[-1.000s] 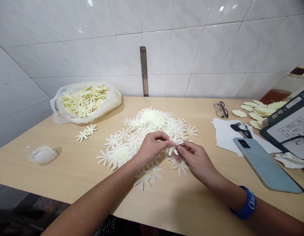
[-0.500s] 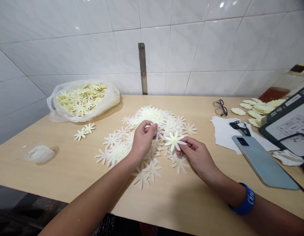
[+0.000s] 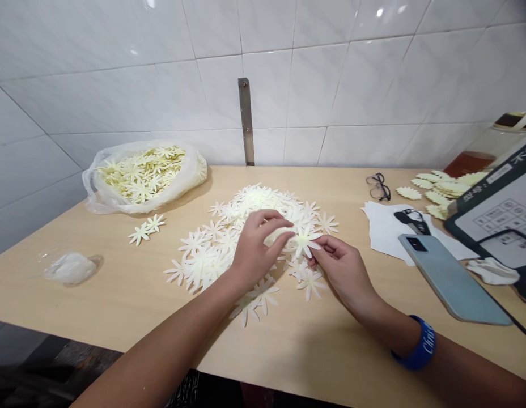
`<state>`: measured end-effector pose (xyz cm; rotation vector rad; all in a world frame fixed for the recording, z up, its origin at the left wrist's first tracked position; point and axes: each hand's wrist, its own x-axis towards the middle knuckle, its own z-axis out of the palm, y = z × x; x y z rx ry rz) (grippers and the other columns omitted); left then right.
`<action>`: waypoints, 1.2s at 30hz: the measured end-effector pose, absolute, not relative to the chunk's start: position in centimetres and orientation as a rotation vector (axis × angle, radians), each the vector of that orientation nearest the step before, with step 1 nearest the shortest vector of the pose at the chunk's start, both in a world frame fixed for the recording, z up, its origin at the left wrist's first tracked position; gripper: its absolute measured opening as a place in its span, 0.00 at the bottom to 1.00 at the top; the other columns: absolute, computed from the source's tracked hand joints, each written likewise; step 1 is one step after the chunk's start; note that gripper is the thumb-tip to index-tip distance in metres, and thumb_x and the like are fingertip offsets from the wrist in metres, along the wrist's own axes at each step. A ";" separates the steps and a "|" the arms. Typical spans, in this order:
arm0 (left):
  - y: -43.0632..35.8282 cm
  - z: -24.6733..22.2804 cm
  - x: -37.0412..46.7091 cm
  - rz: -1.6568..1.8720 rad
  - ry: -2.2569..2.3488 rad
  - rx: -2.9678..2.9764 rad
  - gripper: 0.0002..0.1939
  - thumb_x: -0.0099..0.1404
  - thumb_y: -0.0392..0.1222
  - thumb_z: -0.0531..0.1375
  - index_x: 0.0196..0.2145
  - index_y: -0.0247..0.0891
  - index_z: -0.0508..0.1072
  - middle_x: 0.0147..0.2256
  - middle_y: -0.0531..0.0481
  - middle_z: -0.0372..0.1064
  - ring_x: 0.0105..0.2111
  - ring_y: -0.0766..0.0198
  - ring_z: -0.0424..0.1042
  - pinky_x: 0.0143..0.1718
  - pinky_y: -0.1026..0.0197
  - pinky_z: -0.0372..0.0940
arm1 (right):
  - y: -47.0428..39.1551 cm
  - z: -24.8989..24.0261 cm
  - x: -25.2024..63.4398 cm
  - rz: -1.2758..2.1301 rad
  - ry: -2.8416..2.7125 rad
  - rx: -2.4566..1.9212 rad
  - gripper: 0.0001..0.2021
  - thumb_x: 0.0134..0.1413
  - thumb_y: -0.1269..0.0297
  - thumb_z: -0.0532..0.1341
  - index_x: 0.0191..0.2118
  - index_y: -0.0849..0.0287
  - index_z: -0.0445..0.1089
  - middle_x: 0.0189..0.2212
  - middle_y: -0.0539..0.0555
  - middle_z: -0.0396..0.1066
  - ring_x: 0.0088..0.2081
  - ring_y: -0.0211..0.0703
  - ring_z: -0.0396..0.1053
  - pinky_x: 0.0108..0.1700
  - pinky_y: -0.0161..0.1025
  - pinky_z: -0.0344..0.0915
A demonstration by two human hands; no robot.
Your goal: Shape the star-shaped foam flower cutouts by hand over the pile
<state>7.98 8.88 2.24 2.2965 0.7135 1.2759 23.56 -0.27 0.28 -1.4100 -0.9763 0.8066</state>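
Shifted toward the right since half a second ago, the left hand (image 3: 258, 246) has come from over the flower pile (image 3: 261, 198) to just beside the single cream flower (image 3: 305, 241) in the right hand (image 3: 344, 269). Bare worktop (image 3: 118, 306) lies left of the pile and between it and the white paper (image 3: 380, 229); its back edge meets the tiled wall (image 3: 314, 85), its front edge runs below the forearms. Left grip: thumb and fingers spread; whether they touch a petal, I cannot tell. Right grip: pinching the flower by its right side. "Chris" reads on the blue wristband (image 3: 416, 343), with more lettering turned away; the panel (image 3: 507, 215) bears partly cropped characters.
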 end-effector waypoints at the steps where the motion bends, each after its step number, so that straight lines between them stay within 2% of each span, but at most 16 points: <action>1: 8.7 2.2 8.1 1.248 0.615 2.374 0.07 0.63 0.43 0.63 0.39 0.42 0.78 0.41 0.45 0.72 0.44 0.59 0.69 0.48 0.55 0.65 | -0.3 0.2 23.5 0.807 -0.992 -1.403 0.09 0.53 0.59 0.63 0.29 0.59 0.71 0.22 0.49 0.68 0.26 0.38 0.67 0.31 0.35 0.64; 6: 8.3 1.7 8.6 1.161 0.442 2.496 0.07 0.64 0.41 0.61 0.38 0.41 0.79 0.36 0.46 0.73 0.37 0.62 0.71 0.39 0.59 0.68 | -0.4 0.2 23.4 0.821 -1.054 -1.367 0.10 0.55 0.58 0.63 0.28 0.58 0.71 0.21 0.49 0.68 0.26 0.38 0.67 0.31 0.35 0.64; 10: 8.4 1.7 8.5 1.191 0.462 2.396 0.08 0.66 0.39 0.59 0.35 0.38 0.78 0.34 0.46 0.74 0.37 0.62 0.73 0.40 0.59 0.68 | -0.5 0.4 23.3 0.846 -1.070 -1.353 0.10 0.55 0.57 0.63 0.28 0.58 0.72 0.21 0.48 0.68 0.25 0.38 0.67 0.31 0.35 0.64; 15: 8.3 2.0 8.4 1.014 0.414 2.322 0.08 0.63 0.41 0.62 0.39 0.38 0.78 0.40 0.44 0.76 0.41 0.60 0.74 0.44 0.58 0.69 | -0.5 0.3 23.3 0.883 -1.059 -1.326 0.12 0.54 0.56 0.64 0.27 0.58 0.71 0.21 0.48 0.68 0.25 0.38 0.67 0.31 0.35 0.64; 17: 8.1 2.0 8.4 0.983 0.427 2.268 0.07 0.64 0.41 0.61 0.38 0.39 0.78 0.39 0.44 0.76 0.40 0.61 0.75 0.44 0.59 0.69 | -0.5 0.2 23.4 0.890 -1.067 -1.320 0.12 0.54 0.56 0.64 0.27 0.58 0.71 0.21 0.48 0.68 0.25 0.38 0.67 0.31 0.35 0.64; 21: 7.9 2.3 8.5 0.993 0.602 2.021 0.07 0.64 0.41 0.61 0.32 0.38 0.78 0.33 0.48 0.77 0.34 0.63 0.74 0.39 0.61 0.68 | -0.4 0.0 23.5 0.886 -1.084 -1.333 0.12 0.55 0.56 0.63 0.27 0.58 0.70 0.20 0.48 0.67 0.25 0.38 0.66 0.31 0.35 0.63; 26: 8.5 2.9 8.4 1.049 0.833 1.543 0.10 0.60 0.46 0.63 0.31 0.36 0.75 0.29 0.50 0.73 0.30 0.66 0.71 0.35 0.63 0.68 | -0.4 -0.2 23.7 0.860 -1.071 -1.356 0.12 0.56 0.56 0.62 0.28 0.58 0.69 0.21 0.49 0.68 0.26 0.39 0.67 0.32 0.36 0.64; 30: 9.4 3.0 8.3 1.068 0.864 1.250 0.10 0.58 0.46 0.64 0.32 0.35 0.72 0.25 0.54 0.68 0.26 0.68 0.70 0.34 0.62 0.69 | -0.3 -0.2 23.8 0.861 -1.029 -1.344 0.13 0.56 0.56 0.62 0.27 0.58 0.69 0.21 0.49 0.68 0.26 0.38 0.66 0.32 0.36 0.64; 33: 10.0 2.6 8.2 1.010 0.881 1.179 0.09 0.61 0.42 0.60 0.38 0.36 0.70 0.29 0.50 0.72 0.31 0.64 0.74 0.39 0.57 0.71 | -0.1 -0.4 24.0 0.926 -0.973 -1.293 0.12 0.56 0.55 0.63 0.29 0.58 0.69 0.23 0.50 0.69 0.28 0.39 0.67 0.33 0.36 0.65; 36: 10.1 2.2 8.0 1.086 0.956 1.397 0.11 0.65 0.41 0.55 0.45 0.38 0.71 0.42 0.43 0.74 0.44 0.60 0.74 0.50 0.52 0.67 | 0.0 -0.3 23.9 0.999 -0.908 -1.250 0.12 0.54 0.54 0.64 0.29 0.59 0.70 0.25 0.50 0.69 0.28 0.40 0.68 0.34 0.38 0.66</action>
